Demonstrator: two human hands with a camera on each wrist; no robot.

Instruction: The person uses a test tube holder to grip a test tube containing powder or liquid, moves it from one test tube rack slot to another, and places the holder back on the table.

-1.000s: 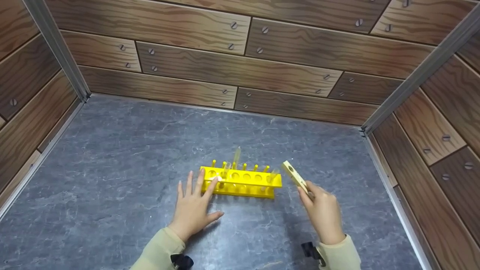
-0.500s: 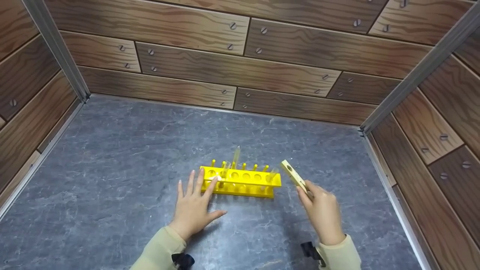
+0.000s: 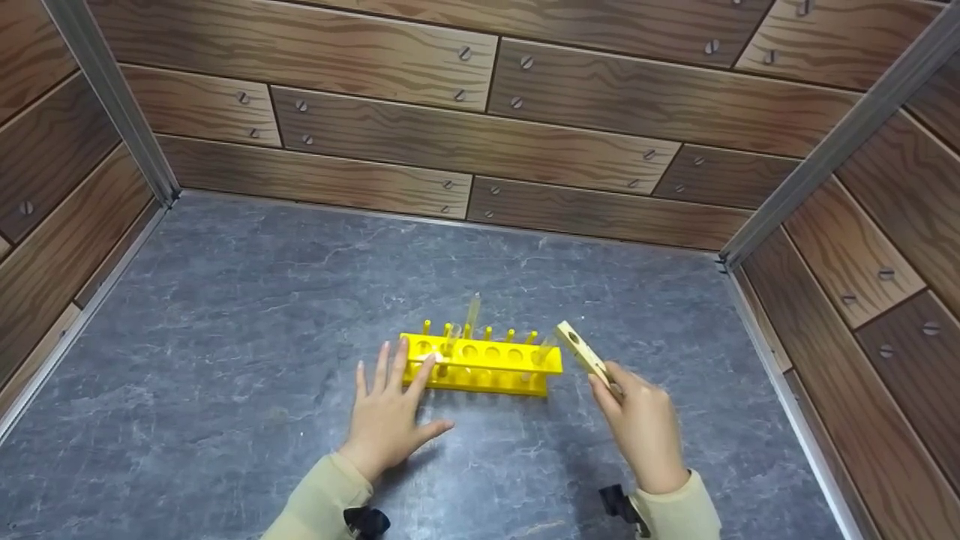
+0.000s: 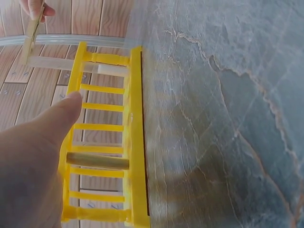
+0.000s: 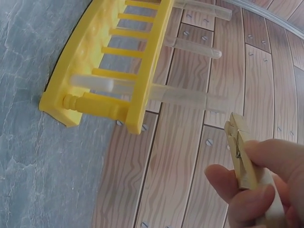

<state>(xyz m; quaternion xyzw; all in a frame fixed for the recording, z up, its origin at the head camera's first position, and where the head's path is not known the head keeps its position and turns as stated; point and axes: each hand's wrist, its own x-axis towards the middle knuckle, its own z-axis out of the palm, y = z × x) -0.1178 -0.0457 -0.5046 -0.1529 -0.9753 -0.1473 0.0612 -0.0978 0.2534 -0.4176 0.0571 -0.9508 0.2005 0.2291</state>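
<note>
A yellow test tube rack (image 3: pixel 491 360) stands upright on the grey floor. My left hand (image 3: pixel 382 424) spreads straight fingers over its left end, index fingertip at the top plate. My right hand (image 3: pixel 645 427) grips a wooden test tube clamp (image 3: pixel 581 351), whose tip is close to the mouth of a clear test tube (image 5: pixel 190 98) in the rack's right end hole. White material (image 5: pixel 92 82) fills that tube's bottom. Another test tube (image 4: pixel 97 160), brownish low down, sits near the left end. A third test tube (image 3: pixel 474 311) rises bottom-up at the back, over the pegs.
Plank-patterned walls (image 3: pixel 375 150) enclose the grey marbled surface (image 3: pixel 262 285) at the back and both sides, with metal strips along their edges. Yellow pegs (image 3: pixel 511 335) stick up along the rack's back.
My right hand and the clamp have shifted slightly left, bringing the tip nearer the right-end tube. My left thumb has stretched out a little; the rack stays put.
</note>
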